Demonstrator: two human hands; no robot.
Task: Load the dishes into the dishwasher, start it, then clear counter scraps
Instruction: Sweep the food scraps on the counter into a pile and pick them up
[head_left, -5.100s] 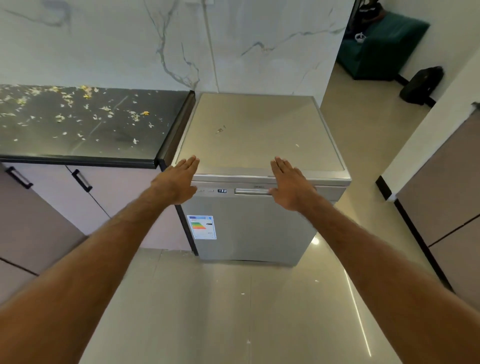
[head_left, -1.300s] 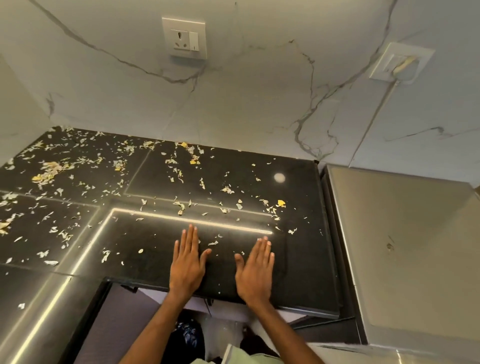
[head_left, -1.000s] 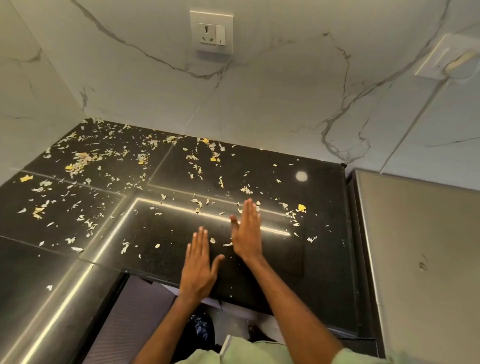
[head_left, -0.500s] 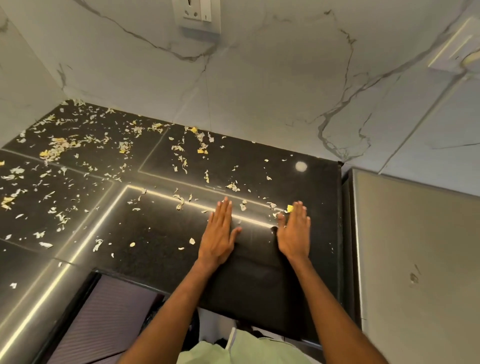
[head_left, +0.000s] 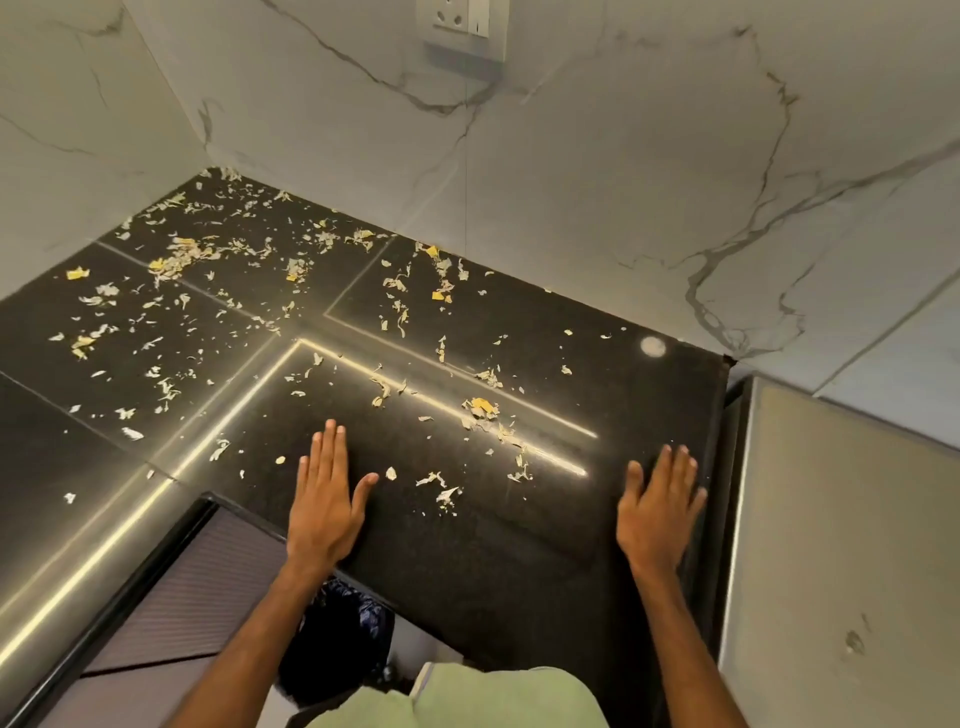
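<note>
Pale and yellow scraps (head_left: 480, 410) lie scattered over the black counter (head_left: 519, 545), thickest toward the back left corner. My left hand (head_left: 324, 506) lies flat on the counter near its front edge, fingers straight, a few scraps just right of it. My right hand (head_left: 657, 506) lies flat near the counter's right edge, fingers straight and holding nothing. The steel dishwasher top (head_left: 841, 571) stands right of the counter; its door is out of view.
A white marble wall (head_left: 597, 182) backs the counter, with a socket plate (head_left: 462, 28) high up. The counter runs on to the left in an L. A ribbed cabinet front (head_left: 182, 613) and a dark bag (head_left: 337, 634) lie below the front edge.
I turned from the dishwasher to the counter. Over the last half second my right hand slid right and back toward the counter's right edge, leaving scraps in a line; my left hand drew back toward the front edge.
</note>
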